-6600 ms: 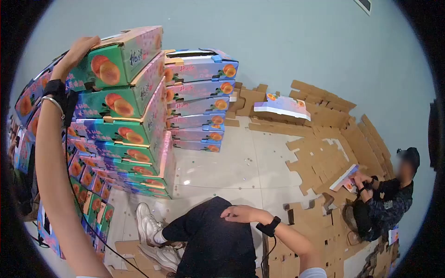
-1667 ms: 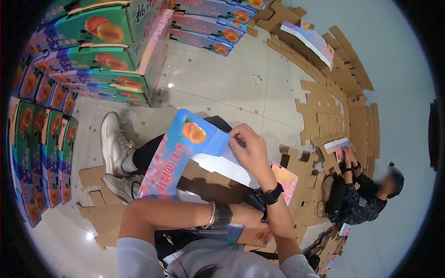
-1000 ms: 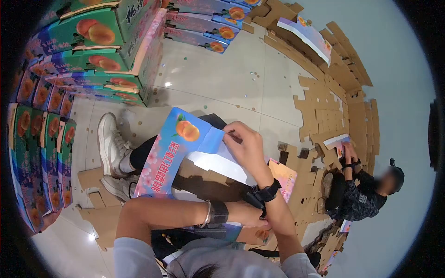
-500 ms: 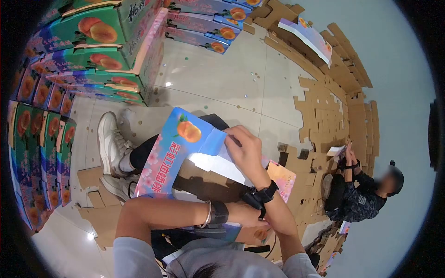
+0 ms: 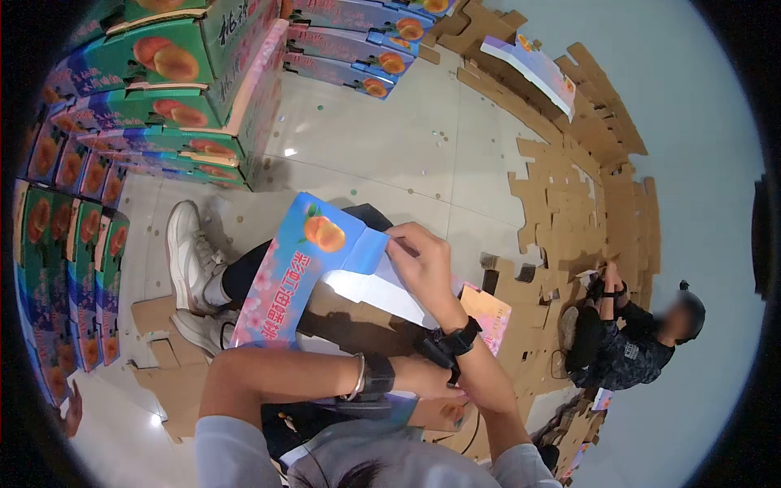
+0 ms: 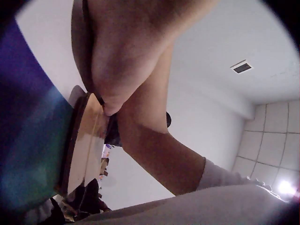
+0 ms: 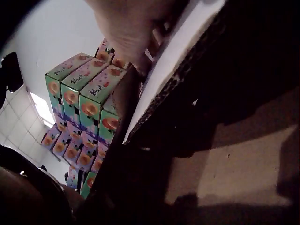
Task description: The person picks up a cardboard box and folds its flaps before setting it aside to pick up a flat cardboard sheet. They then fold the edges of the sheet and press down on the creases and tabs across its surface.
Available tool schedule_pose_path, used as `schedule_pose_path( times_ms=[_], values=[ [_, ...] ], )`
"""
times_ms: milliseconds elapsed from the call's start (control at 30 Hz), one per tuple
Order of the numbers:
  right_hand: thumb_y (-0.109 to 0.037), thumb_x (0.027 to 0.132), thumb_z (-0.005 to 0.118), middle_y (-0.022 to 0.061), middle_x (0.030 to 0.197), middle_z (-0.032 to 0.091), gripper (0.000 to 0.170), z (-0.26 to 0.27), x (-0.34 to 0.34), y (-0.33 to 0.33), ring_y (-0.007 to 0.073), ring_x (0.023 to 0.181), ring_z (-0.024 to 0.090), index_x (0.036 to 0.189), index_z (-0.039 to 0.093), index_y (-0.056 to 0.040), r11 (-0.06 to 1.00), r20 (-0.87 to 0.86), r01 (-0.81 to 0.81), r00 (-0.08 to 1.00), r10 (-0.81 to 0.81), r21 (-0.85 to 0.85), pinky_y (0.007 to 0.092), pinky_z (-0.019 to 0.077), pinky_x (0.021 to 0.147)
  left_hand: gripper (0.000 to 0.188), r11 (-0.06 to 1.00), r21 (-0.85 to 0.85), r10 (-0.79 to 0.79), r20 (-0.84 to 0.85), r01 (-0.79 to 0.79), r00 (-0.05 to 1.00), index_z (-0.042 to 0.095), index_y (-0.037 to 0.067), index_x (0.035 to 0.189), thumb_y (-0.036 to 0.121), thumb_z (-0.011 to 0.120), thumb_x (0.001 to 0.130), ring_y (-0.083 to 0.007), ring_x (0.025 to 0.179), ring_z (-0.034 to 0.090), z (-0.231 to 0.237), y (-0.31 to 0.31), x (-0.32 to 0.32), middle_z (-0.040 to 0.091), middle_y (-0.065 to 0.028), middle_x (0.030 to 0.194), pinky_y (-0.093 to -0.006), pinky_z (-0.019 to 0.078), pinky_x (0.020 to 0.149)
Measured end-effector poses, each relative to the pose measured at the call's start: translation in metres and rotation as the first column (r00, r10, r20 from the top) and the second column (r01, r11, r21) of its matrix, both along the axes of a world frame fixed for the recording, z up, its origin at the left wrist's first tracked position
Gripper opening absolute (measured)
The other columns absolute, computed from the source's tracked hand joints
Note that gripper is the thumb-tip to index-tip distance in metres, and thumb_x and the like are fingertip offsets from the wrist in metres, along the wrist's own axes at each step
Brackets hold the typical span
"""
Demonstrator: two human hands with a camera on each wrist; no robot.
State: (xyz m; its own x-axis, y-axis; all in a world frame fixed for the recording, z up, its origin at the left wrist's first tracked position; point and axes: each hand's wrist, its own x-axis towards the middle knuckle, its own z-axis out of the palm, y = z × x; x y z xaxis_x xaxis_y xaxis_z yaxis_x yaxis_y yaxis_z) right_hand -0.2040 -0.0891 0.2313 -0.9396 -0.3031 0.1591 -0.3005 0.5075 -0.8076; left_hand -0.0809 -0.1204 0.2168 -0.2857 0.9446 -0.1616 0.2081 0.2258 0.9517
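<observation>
A plain pale blue wall (image 5: 700, 154) rises behind a glossy, light tiled floor (image 5: 366, 146) strewn with small round specks. Flattened sheets of brown die-cut cardboard (image 5: 561, 187) spread across the right side and up against the wall. On the left stands a tall stack of green cardboard boxes printed with peaches (image 5: 163, 61), with a shorter stack of blue and pink boxes (image 5: 350, 37) beyond it. At right sits a person in dark clothes and a black cap (image 5: 626, 350).

The rectangular blue and pink cardboard box with a peach print (image 5: 281, 276) lies over the camera wearer's lap, its opening showing a brown interior. Beside it is a white lace-up shoe (image 5: 187, 252). The right hand (image 5: 423, 260), fingers bent, pinches the box's blue flap at the edge. The left hand (image 5: 427, 376) is at the near side, partly under the right forearm; its grip cannot be told.
</observation>
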Motion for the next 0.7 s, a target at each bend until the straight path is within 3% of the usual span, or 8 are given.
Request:
schedule_pose_path(
  times_ms=[33,100,233,300,433,500,567,700],
  values=[
    [-0.009,0.079,0.066,0.0120,0.082,0.065,0.012,0.001,-0.001,0.000,0.0243,0.067,0.064,0.089,0.064,-0.0021,1.000,-0.005,-0.001,1.000,0.001,0.002,0.0310,0.0502,0.061,0.082,1.000,-0.001,0.008,0.036,-0.008,0.999,0.064,-0.011,0.071,0.065,0.039,0.090,-0.0345,0.053,0.059,0.000,0.000,0.001,0.061,-0.0244,0.063,-0.0443,0.0500,0.060],
    [-0.009,0.077,0.068,0.0094,0.080,0.062,0.013,0.006,-0.006,-0.003,0.0194,0.068,0.063,0.086,0.063,-0.0018,0.998,0.155,-0.004,0.988,-0.007,0.065,0.0281,0.0493,0.062,0.083,1.000,0.003,-0.006,0.059,0.006,0.998,0.064,-0.012,0.072,0.065,0.039,0.090,-0.0347,0.055,0.059,-0.008,0.008,0.005,0.062,-0.0241,0.064,-0.0439,0.0500,0.062],
    [-0.007,0.075,0.070,0.0062,0.081,0.060,0.013,0.003,-0.011,-0.006,0.0154,0.072,0.062,0.081,0.060,-0.0020,0.999,0.169,-0.036,0.985,0.031,0.022,0.0260,0.0494,0.064,0.083,1.000,0.013,0.009,0.054,-0.010,0.999,0.065,-0.012,0.078,0.065,0.040,0.089,-0.0354,0.061,0.061,-0.005,0.005,0.004,0.063,-0.0251,0.067,-0.0430,0.0498,0.065],
    [0.005,0.079,0.064,0.0058,0.094,0.058,0.009,0.003,-0.012,-0.003,0.0126,0.091,0.059,0.080,0.057,0.0004,0.996,0.373,-0.028,0.926,0.059,-0.090,0.0262,0.0492,0.078,0.082,1.000,0.030,0.005,0.055,-0.007,0.998,0.065,-0.012,0.078,0.065,0.040,0.090,-0.0351,0.061,0.061,-0.002,0.004,0.001,0.063,-0.0258,0.069,-0.0431,0.0495,0.065],
    [0.008,0.078,0.063,0.0057,0.094,0.057,0.011,0.005,-0.009,-0.007,0.0134,0.090,0.060,0.078,0.055,0.0009,0.993,0.343,-0.011,0.938,0.052,-0.120,0.0265,0.0496,0.077,0.079,0.999,0.050,0.014,0.064,-0.017,0.998,0.065,-0.011,0.074,0.063,0.040,0.090,-0.0336,0.058,0.060,0.004,0.001,-0.001,0.061,-0.0260,0.067,-0.0436,0.0487,0.063],
    [0.004,0.076,0.066,0.0058,0.089,0.059,0.009,0.003,-0.006,-0.009,0.0119,0.081,0.061,0.077,0.057,0.0009,0.987,0.292,0.028,0.956,0.019,-0.157,0.0229,0.0493,0.068,0.079,0.999,0.048,0.017,0.042,-0.019,0.999,0.065,-0.010,0.071,0.063,0.040,0.090,-0.0332,0.057,0.059,-0.007,0.008,0.004,0.061,-0.0253,0.065,-0.0433,0.0484,0.062],
    [0.005,0.076,0.065,0.0060,0.089,0.059,0.009,0.000,-0.006,-0.008,0.0118,0.080,0.061,0.076,0.057,0.0013,0.988,0.251,0.023,0.968,0.016,-0.151,0.0226,0.0491,0.068,0.079,0.999,0.044,0.018,0.021,-0.019,1.000,0.064,-0.010,0.067,0.062,0.040,0.090,-0.0329,0.055,0.058,-0.016,0.014,0.008,0.060,-0.0245,0.063,-0.0430,0.0482,0.061],
    [0.006,0.075,0.064,0.0070,0.092,0.058,0.008,0.003,-0.003,-0.011,0.0115,0.078,0.060,0.075,0.057,0.0023,0.986,0.143,0.041,0.990,-0.018,-0.164,0.0213,0.0480,0.068,0.076,0.995,-0.040,-0.085,0.079,0.088,0.993,0.065,-0.007,0.068,0.062,0.040,0.091,-0.0331,0.056,0.059,0.000,0.008,-0.005,0.062,-0.0240,0.067,-0.0421,0.0483,0.061]
  ],
)
